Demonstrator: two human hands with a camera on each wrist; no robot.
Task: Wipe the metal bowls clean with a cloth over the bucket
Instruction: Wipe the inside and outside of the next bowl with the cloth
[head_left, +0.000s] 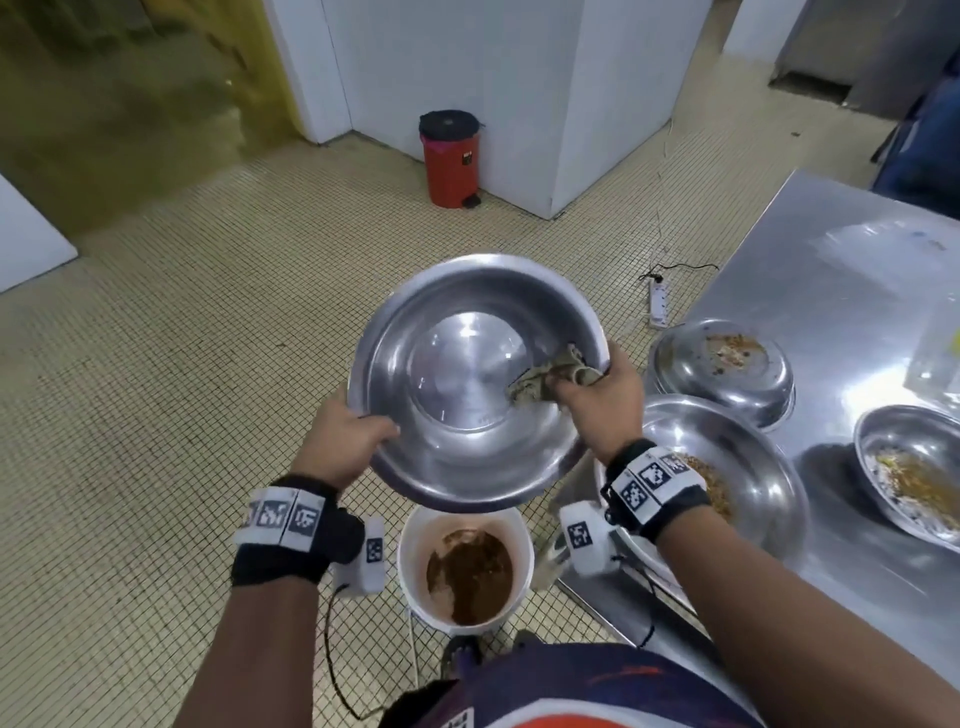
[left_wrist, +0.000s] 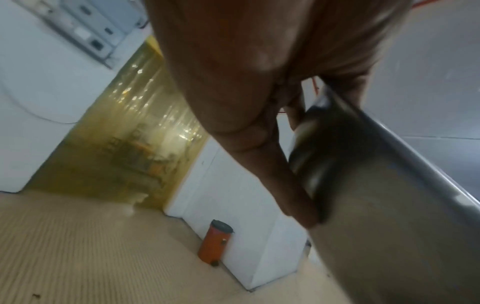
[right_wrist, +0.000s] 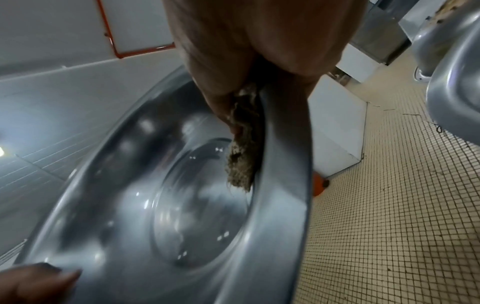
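While the left hand (head_left: 343, 441) grips the rim of the shiny bowl (head_left: 467, 374), which looks slippery, the right hand (head_left: 602, 400) squeezes the soft cloth (head_left: 545, 382).

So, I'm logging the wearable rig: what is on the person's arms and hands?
Both hands are bare, forearms unsleeved. Each wrist has a black band ringed with white square-coded tags and a white camera unit beneath; a thin black cable hangs from the left one.
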